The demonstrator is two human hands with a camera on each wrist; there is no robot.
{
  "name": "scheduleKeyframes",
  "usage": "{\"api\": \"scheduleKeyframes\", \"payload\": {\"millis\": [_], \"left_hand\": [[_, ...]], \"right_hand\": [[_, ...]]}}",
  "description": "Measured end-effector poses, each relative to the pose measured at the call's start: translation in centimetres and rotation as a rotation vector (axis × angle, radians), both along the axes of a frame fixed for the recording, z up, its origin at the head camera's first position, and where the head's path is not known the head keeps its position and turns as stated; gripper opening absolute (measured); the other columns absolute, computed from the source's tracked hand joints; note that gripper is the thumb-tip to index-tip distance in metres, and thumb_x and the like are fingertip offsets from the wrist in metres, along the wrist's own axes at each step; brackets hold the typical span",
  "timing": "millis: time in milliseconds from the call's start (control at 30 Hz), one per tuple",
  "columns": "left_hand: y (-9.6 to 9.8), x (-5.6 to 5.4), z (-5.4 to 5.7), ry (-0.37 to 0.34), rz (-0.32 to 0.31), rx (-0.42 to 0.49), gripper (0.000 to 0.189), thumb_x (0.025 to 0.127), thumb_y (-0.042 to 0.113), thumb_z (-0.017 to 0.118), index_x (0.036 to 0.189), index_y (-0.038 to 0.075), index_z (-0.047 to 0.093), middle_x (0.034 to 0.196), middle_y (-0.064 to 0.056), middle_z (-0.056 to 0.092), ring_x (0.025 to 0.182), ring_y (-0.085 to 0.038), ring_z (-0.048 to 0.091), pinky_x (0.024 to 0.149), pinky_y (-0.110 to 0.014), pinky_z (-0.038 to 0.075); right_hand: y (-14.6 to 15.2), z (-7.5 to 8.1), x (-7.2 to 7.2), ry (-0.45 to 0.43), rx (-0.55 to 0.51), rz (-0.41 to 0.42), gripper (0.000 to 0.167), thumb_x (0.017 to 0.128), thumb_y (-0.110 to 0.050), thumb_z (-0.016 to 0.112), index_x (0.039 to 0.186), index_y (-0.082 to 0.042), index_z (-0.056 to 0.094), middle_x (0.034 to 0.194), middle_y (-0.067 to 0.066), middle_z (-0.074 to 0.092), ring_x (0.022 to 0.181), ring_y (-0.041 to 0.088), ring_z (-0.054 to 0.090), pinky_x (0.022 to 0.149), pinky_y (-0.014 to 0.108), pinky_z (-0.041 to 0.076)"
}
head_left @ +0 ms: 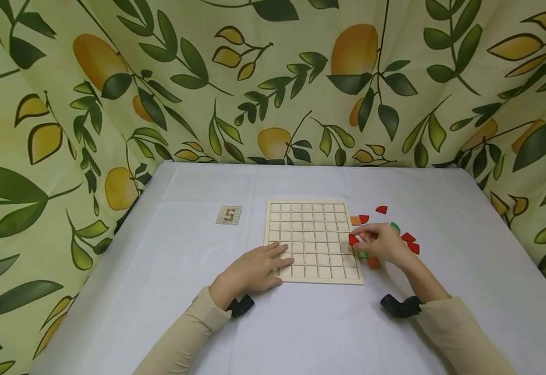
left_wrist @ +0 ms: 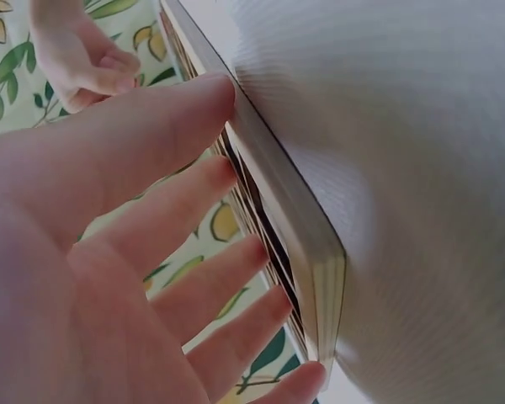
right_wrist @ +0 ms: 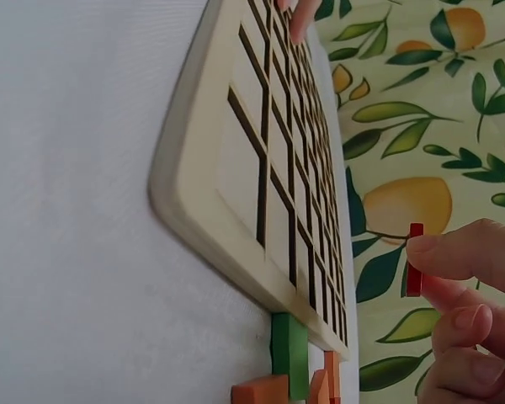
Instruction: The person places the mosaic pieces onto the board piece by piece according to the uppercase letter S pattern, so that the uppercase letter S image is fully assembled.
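A square wooden grid board [head_left: 314, 242] lies flat on the white table. My left hand [head_left: 255, 267] rests on its left front part with the fingers spread; in the left wrist view, those fingertips [left_wrist: 252, 251] touch the board's edge and top. Above the board's right edge, my right hand [head_left: 382, 242] pinches a red quarter-round tile [right_wrist: 415, 259] between thumb and finger. Under and beside that hand lie a green tile [head_left: 363, 254], an orange square tile [head_left: 373, 262] and more red tiles [head_left: 412, 247]. The hand partly hides some of them.
A small card with a gridded coloured pattern [head_left: 228, 214] lies left of the board. One red tile [head_left: 381, 210] sits apart, farther back on the right. Behind the table [head_left: 198, 187] hangs a leaf-and-fruit patterned curtain [head_left: 273, 94].
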State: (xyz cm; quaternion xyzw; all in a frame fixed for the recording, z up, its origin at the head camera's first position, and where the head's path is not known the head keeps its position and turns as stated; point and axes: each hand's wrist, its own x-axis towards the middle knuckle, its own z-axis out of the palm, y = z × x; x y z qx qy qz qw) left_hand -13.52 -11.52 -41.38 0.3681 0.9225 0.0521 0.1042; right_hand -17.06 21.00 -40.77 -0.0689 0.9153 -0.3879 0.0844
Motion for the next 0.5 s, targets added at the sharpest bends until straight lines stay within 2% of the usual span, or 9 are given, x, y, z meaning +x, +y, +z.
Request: {"api": "scheduleKeyframes", "payload": {"millis": [233,500], "left_hand": [[0.2,0.1,-0.1,0.02,-0.022,-0.053,0.049,0.094,0.034,0.058,0.142,0.026,0.05,0.155,-0.011,0.039,0.146,-0.031,0.035,0.12,-0.039,0.034],[0.2,0.1,0.0,-0.015,-0.019,-0.052,0.049,0.095,0.032,0.058,0.142,0.027,0.048,0.157,-0.011,0.036,0.148,-0.031,0.032,0.121,-0.039,0.031]], "right_hand": [[-0.7,-0.2,-1.3,-0.013,-0.007,-0.017,0.027,0.081,-0.011,0.074,0.104,0.002,0.069,0.066,0.0,0.044,0.064,0.012,0.043,0.05,0.02,0.032],[-1.5,-0.1,-2.3,-0.058,-0.05,-0.045,0.031,0.08,-0.013,0.075,0.107,0.001,0.068,0.066,-0.002,0.039,0.063,0.012,0.039,0.051,0.022,0.03]]}}
